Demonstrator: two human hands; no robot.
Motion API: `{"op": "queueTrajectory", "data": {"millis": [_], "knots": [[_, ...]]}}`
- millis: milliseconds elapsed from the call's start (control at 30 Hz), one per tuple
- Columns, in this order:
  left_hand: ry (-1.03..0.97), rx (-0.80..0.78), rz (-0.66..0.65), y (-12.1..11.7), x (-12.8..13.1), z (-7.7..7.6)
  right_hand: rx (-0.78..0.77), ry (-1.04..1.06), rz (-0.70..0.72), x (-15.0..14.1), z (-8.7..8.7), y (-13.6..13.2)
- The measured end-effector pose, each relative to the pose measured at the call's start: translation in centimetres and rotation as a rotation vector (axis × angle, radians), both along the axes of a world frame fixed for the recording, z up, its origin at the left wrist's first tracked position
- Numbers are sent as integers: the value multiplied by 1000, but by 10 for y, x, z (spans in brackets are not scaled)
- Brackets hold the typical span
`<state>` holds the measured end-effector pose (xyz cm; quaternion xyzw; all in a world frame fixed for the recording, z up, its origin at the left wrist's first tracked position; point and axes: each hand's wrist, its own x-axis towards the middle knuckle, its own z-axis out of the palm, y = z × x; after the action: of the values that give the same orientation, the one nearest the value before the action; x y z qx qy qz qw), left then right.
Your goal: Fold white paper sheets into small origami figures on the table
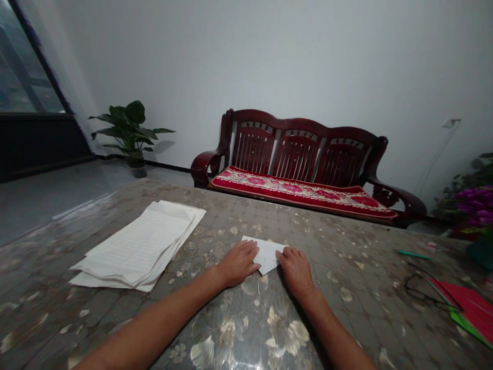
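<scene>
On the left side of the table, between its left edge and the hands, lies a messy stack of paper. The top sheet has faint lines on it, and the sheets look flat. Next comes the left hand. It lies flat, with its fingers close together, pressing on the left part of a small white paper. This paper is in the middle of the table, well in from the far edge, with one pointy corner toward the person. It looks as if some folding is done, but I can't count the folds. The hands are on it, so it may not be finished, and I can't see how much is left. The right hand has curled fingers, with its thumb side at the paper's right corner. I can't tell if it pinches or just pushes down. Over toward the table's right edge are a green pen, then glasses and a red book, all apart from the hands.
</scene>
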<state>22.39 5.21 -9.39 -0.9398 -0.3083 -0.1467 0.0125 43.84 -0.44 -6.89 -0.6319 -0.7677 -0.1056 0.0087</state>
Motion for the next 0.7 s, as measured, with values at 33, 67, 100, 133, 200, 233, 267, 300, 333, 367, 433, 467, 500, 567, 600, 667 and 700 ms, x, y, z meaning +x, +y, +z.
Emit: {"op": "queueTrajectory", "data": {"millis": [33, 67, 100, 133, 200, 233, 267, 300, 333, 367, 433, 467, 500, 567, 600, 667, 700], "knots": [[-3, -10, -13, -2, 4, -1, 1, 18, -10, 0, -1, 0], [-2, -20, -25, -5, 7, -2, 5, 35, -20, 0, -2, 0], [3, -29, -32, -6, 9, -4, 11, 50, -29, 1, -4, 0], [12, -38, -34, -8, 11, -6, 21, 63, -38, 2, -6, 0], [28, -49, -27, -10, 14, -9, 43, 89, -60, 5, -10, 0], [33, -51, -20, -11, 14, -11, 54, 105, -75, 7, -11, -1], [37, -51, -13, -12, 15, -12, 65, 122, -95, 9, -13, -1], [38, -51, -5, -12, 15, -13, 73, 139, -118, 12, -13, -1], [40, -51, 3, -13, 14, -13, 80, 157, -142, 15, -14, -2], [40, -51, 10, -14, 14, -13, 92, 179, -167, 17, -15, -3], [37, -53, 19, -15, 14, -13, 137, 247, -195, 18, -16, -5], [34, -55, 22, -15, 15, -13, 166, 297, -177, 16, -16, -7], [28, -55, 26, -16, 15, -13, 194, 356, -134, 12, -18, -8], [10, -57, 37, -17, 16, -14, 212, 486, 26, -2, -21, -11], [1, -60, 41, -17, 17, -15, 189, 543, 101, -11, -22, -12], [-18, -73, 40, -17, 18, -16, 99, 622, 169, -29, -26, -12], [-27, -82, 37, -17, 18, -17, 57, 645, 170, -35, -28, -12]]}}
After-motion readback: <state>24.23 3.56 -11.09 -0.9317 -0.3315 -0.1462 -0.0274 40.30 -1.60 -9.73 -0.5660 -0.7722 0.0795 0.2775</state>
